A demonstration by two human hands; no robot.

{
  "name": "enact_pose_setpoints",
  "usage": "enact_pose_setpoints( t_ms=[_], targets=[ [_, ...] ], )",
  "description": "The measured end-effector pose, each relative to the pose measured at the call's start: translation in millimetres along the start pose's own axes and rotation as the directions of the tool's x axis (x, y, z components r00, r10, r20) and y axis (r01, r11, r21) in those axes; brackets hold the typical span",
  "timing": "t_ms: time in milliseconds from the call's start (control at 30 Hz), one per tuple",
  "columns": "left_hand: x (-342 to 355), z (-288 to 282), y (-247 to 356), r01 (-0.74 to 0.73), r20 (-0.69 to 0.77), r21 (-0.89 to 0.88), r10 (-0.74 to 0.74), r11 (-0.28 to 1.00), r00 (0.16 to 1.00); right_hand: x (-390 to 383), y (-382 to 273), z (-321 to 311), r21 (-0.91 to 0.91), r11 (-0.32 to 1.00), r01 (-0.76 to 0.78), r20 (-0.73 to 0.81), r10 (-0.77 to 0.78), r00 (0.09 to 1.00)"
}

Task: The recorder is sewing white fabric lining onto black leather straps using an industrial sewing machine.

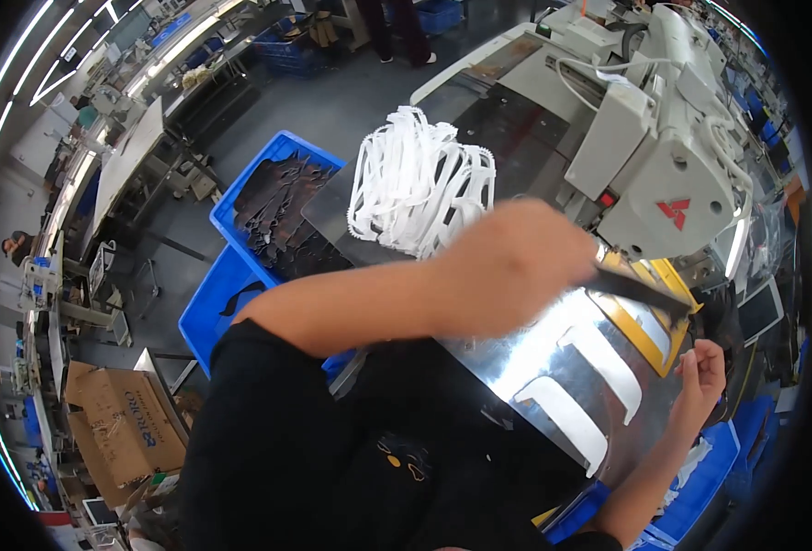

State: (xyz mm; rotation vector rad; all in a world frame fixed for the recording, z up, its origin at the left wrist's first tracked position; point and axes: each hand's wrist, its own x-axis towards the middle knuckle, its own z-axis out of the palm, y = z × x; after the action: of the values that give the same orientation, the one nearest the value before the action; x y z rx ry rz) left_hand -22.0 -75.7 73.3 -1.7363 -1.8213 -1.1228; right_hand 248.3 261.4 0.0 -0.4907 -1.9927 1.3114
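Observation:
My left hand [525, 266] is closed on a dark flat bar [640, 292], slightly blurred, reaching across a shiny metal plate [479, 361] toward a yellow frame [661, 360]. My right hand [704, 376] is just below the frame's right end, fingers loosely bent, with nothing visible in them. Two white curved pieces, one upper [608, 363] and one lower [566, 422], lie on the plate between my hands. A tangled pile of white scalloped strips [406, 179] sits beyond my left arm, and a large grey machine [654, 174] stands over the yellow frame.
Blue bins with dark scraps [259, 151] stand at left, another blue bin [722, 459] at lower right. A cardboard box [126, 432] is at lower left. Workbenches [121, 174] run along the left. A standing person's legs [397, 28] show at the top.

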Motion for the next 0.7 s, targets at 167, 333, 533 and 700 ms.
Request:
enact_pose_setpoints(
  t_ms=[167,333,533,700],
  targets=[
    [-69.9,-111.5,-41.2,0.689,-0.277,0.145,-0.639,0.711,0.718,-0.7,-0.3,-3.4,-0.028,0.993,-0.119,0.001,0.119,0.993],
    [-182.2,-217.3,-103.2,0.886,-0.496,0.333,-0.74,0.321,0.455,-0.9,-13.5,20.0,0.067,0.982,-0.178,0.138,0.168,0.976],
    [-181.5,-148.6,-98.3,0.686,-0.286,0.56,-0.669,0.464,0.686,-4.5,-4.4,18.9,0.037,0.977,-0.21,0.15,0.202,0.968],
    [-132.8,-64.5,-57.3,0.478,0.079,0.33,-0.529,0.814,0.845,-3.6,-5.0,27.9,-0.014,0.972,-0.234,0.193,0.233,0.953]
  ],
)
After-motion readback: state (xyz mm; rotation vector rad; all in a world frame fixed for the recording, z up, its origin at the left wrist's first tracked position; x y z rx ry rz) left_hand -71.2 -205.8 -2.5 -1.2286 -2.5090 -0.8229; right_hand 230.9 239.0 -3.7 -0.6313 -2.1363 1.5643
